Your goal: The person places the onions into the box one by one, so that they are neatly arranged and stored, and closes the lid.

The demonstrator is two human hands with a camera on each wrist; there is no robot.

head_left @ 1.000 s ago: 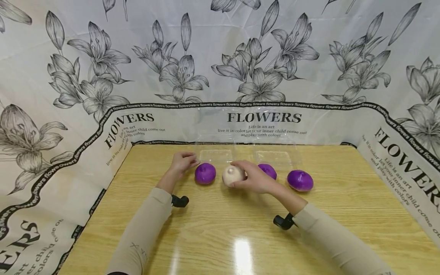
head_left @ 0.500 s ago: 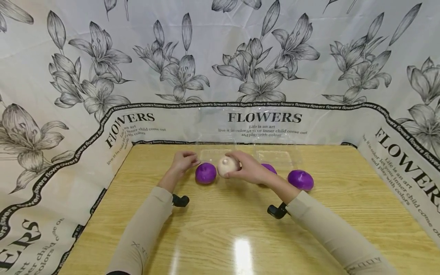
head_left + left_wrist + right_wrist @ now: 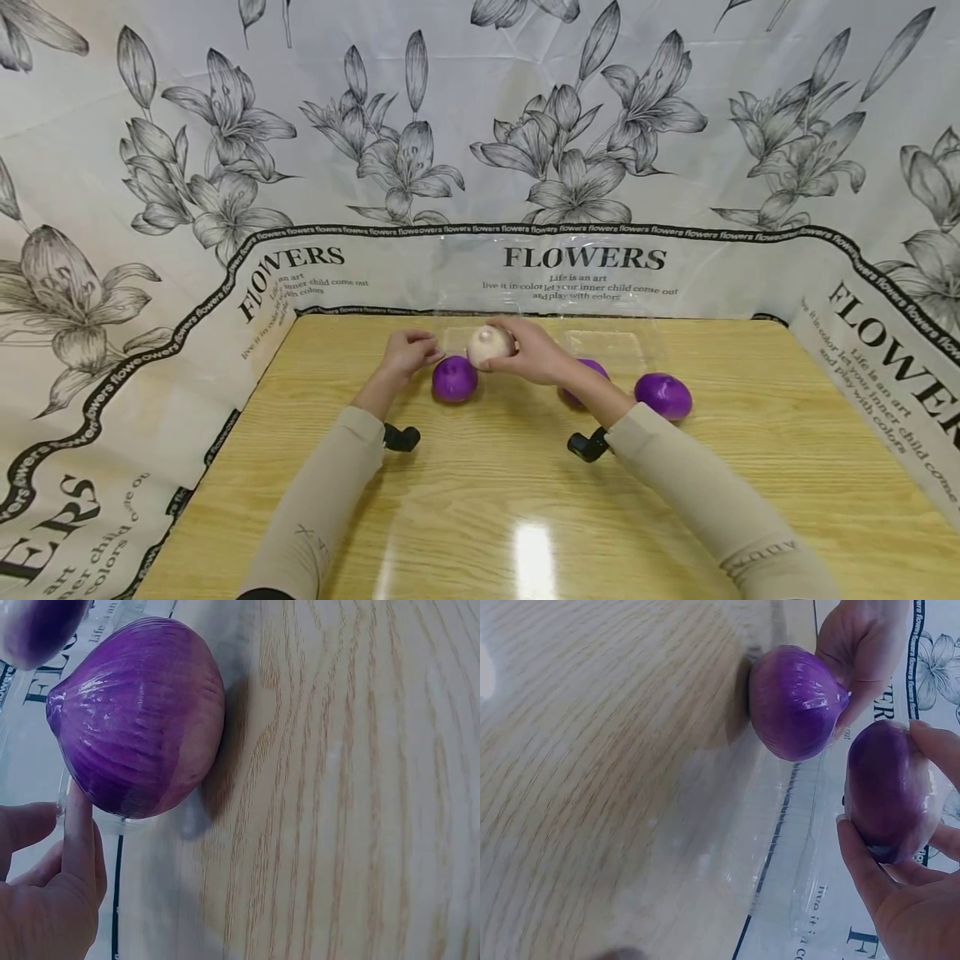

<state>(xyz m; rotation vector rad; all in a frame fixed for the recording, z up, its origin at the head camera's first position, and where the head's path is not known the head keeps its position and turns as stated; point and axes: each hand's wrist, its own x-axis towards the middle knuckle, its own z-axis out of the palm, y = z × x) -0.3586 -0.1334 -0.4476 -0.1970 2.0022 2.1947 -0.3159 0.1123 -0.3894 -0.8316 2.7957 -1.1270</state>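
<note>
My right hand (image 3: 534, 352) grips an onion (image 3: 487, 343), pale on the side facing the head camera and purple on the side shown in the right wrist view. It is raised over the front of a clear plastic container (image 3: 452, 332). My left hand (image 3: 408, 353) is at the container's left side, its thumb and forefinger pinching the thin clear edge. Just in front of the container a purple onion (image 3: 142, 720) sits on the table, close beside the left fingers (image 3: 77, 832). The container's walls are hard to make out.
A second clear container (image 3: 633, 342) stands to the right. Another purple onion (image 3: 592, 367) is partly hidden by the right forearm, and one more onion (image 3: 663, 396) lies farther right. Flower-printed cloth (image 3: 420, 267) borders the wooden table (image 3: 480, 492) at the back and sides.
My right hand has lifted the pale onion and carried it left and away from me, toward the left container. The left hand has stayed almost in place.
</note>
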